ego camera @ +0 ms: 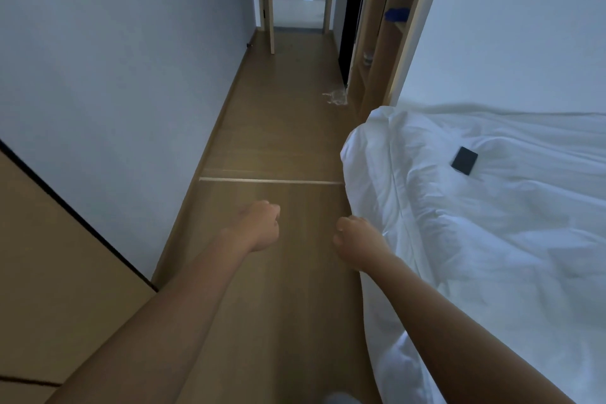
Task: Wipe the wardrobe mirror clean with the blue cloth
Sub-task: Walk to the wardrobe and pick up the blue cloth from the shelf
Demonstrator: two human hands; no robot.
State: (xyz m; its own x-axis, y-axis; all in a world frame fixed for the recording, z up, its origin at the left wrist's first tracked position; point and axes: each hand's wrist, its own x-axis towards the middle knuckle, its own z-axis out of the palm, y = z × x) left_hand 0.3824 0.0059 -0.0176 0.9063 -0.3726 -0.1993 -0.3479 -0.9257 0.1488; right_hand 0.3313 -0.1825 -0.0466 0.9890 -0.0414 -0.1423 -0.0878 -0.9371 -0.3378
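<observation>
Blue cloth (pixel 397 14) on my pale wood shelf (pixel 400 26); white duvet (pixel 475 207) with a black card-like item (pixel 464 160) on it. Floor (pixel 278 128) tan wood-grain, walls (pixel 131 43) plain grey-white. Clear crumpled plastic (pixel 336 97) on the floor.

Glossy wood floor (pixel 278 141); creased white cloth bedding (pixel 492 223).

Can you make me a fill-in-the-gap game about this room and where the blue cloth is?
1. The crumpled blue cloth lies on a wooden ____ in the open wardrobe.
2. The small black rectangular object lies on the white ____.
3. The left hand and the right hand are both ____, holding nothing.
4. The crumpled clear plastic wrap lies on the wooden ____.

Missing words: shelf; bed; closed; floor
</observation>
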